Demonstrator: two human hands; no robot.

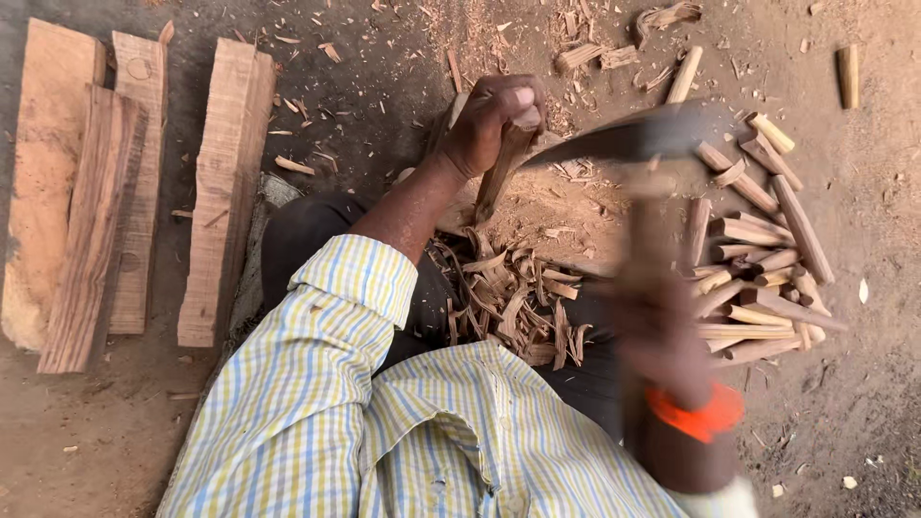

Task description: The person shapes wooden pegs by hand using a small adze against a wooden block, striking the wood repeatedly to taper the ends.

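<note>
My left hand (492,123) is closed around a narrow wooden stick (498,177), holding it upright on the ground near my knee. My right hand (655,324) is blurred by motion and grips the handle of a curved metal blade (635,138). The blade points left, its tip close to the top of the stick and my left fingers. An orange band (698,420) circles my right wrist. Curled wood shavings (508,297) lie heaped below the stick, between my legs.
A pile of shaped wooden pegs (758,259) lies at the right. Three rough wooden planks (223,182) rest side by side on the dirt at the left. Chips and loose sticks (848,75) litter the ground at the top.
</note>
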